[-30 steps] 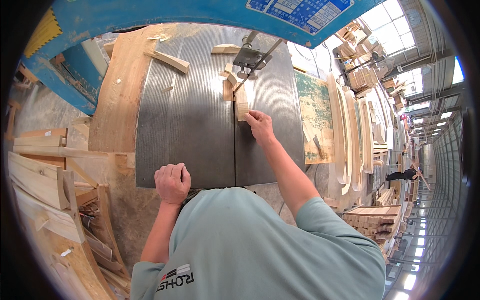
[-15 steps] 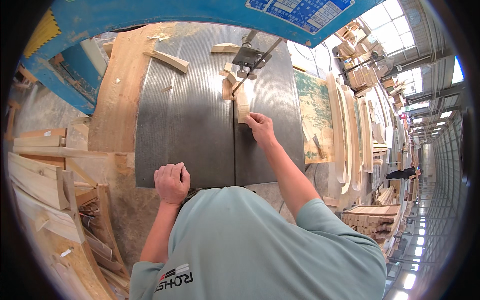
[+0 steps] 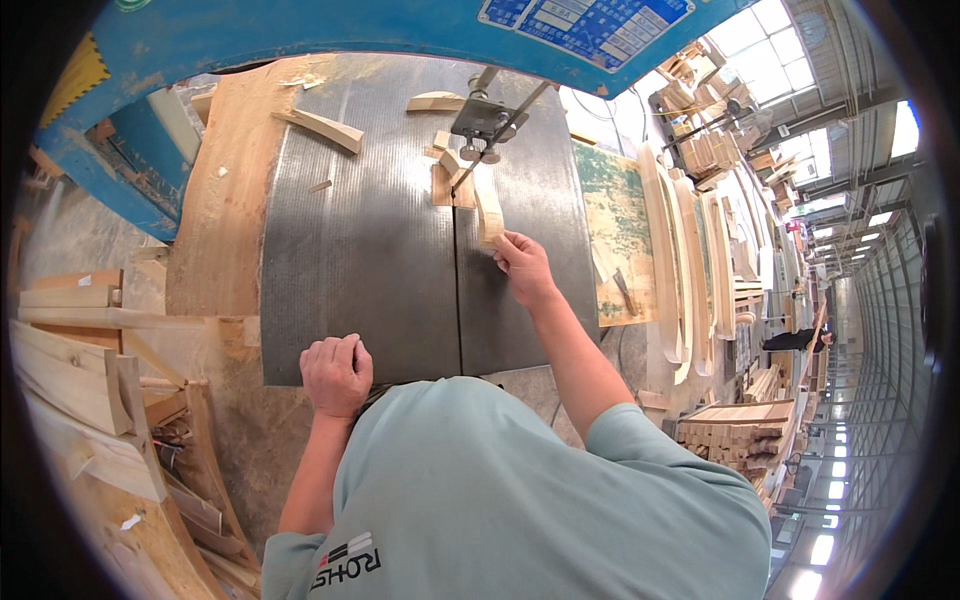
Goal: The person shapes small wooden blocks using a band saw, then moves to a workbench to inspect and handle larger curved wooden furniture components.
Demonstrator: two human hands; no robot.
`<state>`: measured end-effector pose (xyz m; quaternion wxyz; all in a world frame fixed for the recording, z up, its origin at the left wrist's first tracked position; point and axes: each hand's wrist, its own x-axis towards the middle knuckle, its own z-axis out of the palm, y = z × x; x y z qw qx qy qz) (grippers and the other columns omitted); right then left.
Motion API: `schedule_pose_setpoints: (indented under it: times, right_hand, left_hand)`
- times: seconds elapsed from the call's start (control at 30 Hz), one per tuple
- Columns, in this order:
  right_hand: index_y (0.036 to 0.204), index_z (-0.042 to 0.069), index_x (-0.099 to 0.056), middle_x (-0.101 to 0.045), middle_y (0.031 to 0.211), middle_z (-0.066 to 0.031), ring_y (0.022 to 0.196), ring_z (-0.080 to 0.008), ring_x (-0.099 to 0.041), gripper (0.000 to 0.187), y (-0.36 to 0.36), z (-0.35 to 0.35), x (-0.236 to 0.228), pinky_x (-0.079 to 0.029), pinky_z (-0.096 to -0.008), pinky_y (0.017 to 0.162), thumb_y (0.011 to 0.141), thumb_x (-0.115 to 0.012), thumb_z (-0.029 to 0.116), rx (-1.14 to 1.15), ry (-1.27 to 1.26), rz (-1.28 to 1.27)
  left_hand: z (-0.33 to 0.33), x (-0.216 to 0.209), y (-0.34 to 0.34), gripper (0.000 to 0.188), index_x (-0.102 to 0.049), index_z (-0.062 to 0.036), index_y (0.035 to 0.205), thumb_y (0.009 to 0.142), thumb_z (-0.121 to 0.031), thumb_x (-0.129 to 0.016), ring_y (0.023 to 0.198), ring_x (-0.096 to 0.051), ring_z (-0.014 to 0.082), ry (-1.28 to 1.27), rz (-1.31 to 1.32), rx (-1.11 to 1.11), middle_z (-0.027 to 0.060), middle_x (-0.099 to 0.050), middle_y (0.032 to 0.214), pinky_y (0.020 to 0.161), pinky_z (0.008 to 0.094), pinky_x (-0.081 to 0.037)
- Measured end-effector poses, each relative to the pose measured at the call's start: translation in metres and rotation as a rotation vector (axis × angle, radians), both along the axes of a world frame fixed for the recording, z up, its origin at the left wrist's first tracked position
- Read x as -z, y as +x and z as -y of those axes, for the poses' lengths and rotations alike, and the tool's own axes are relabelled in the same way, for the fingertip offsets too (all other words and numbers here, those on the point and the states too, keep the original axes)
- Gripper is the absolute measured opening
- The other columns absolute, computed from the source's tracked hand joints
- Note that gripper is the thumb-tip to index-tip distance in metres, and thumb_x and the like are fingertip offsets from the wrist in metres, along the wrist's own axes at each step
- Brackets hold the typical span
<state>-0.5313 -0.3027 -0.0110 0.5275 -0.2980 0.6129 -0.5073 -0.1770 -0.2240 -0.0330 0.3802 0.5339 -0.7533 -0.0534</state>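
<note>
My right hand (image 3: 525, 268) pinches the near end of a narrow, curved piece of wood (image 3: 490, 218) lying on the dark saw table (image 3: 350, 270). This piece sits just right of the thin band saw blade (image 3: 453, 190) and the slot running toward me. Curled into a fist, my left hand (image 3: 337, 375) rests at the table's front left edge, with nothing visible in it. Above the blade hangs the metal blade guide (image 3: 488, 120). Small wood offcuts (image 3: 442, 183) lie around the blade; exactly where they touch it is hard to tell.
Two curved wood pieces (image 3: 325, 130) (image 3: 436, 101) and a small sliver (image 3: 320, 186) lie farther back on the table. The blue saw frame (image 3: 400, 30) spans the far side. Boards are stacked at left (image 3: 75, 370); long curved timbers (image 3: 665, 260) stand at right. A person (image 3: 790, 340) is far off.
My right hand and the curved wood have shifted slightly right, away from the blade. The whole view has tilted a little. My left fist stays at the table edge.
</note>
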Motion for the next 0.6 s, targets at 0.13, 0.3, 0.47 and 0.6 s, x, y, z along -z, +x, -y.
schedule_pose_setpoints:
  times: [0.13, 0.3, 0.47, 0.6]
  right_hand:
    - [0.110, -0.004, -0.072, -0.070, 0.088, -0.0014, 0.077, -0.0057, -0.058, 0.027, 0.029, 0.019, 0.004, -0.047, -0.0229, 0.069, 0.095, -0.069, 0.017, 0.110, 0.007, -0.469]
    - [0.108, -0.006, -0.073, -0.073, 0.089, -0.0039, 0.078, -0.0081, -0.062, 0.027, 0.044, 0.043, 0.019, -0.051, -0.0258, 0.072, 0.093, -0.070, 0.017, 0.105, -0.012, -0.666]
    - [0.105, -0.006, -0.073, -0.072, 0.087, -0.0039, 0.076, -0.0076, -0.061, 0.026, 0.054, 0.041, 0.017, -0.051, -0.0255, 0.070, 0.093, -0.071, 0.017, 0.132, -0.020, -0.585]
    - [0.104, -0.006, -0.073, -0.072, 0.088, -0.0035, 0.077, -0.0075, -0.061, 0.025, 0.059, 0.037, 0.014, -0.051, -0.0250, 0.071, 0.093, -0.071, 0.016, 0.104, -0.023, -0.593]
  left_hand:
    - [0.001, 0.001, 0.000, 0.009, -0.068, -0.0135, 0.088, 0.079, -0.012, -0.071, 0.070, -0.058, 0.0224, -0.024, 0.000, -0.008, 0.0004, -0.059, 0.076, 0.067, 0.0380, -0.042]
    - [0.001, 0.002, 0.002, 0.009, -0.068, -0.0133, 0.088, 0.080, -0.012, -0.070, 0.071, -0.058, 0.0222, -0.013, 0.014, 0.004, 0.0003, -0.060, 0.076, 0.067, 0.0377, -0.043]
    - [0.001, 0.002, 0.003, 0.008, -0.068, -0.0132, 0.088, 0.080, -0.013, -0.070, 0.071, -0.058, 0.0217, -0.027, 0.019, 0.008, -0.0001, -0.059, 0.077, 0.067, 0.0373, -0.043]
    - [0.002, 0.003, 0.003, 0.008, -0.069, -0.0134, 0.088, 0.080, -0.013, -0.070, 0.071, -0.057, 0.0216, -0.028, 0.019, 0.012, -0.0002, -0.059, 0.077, 0.067, 0.0372, -0.043]
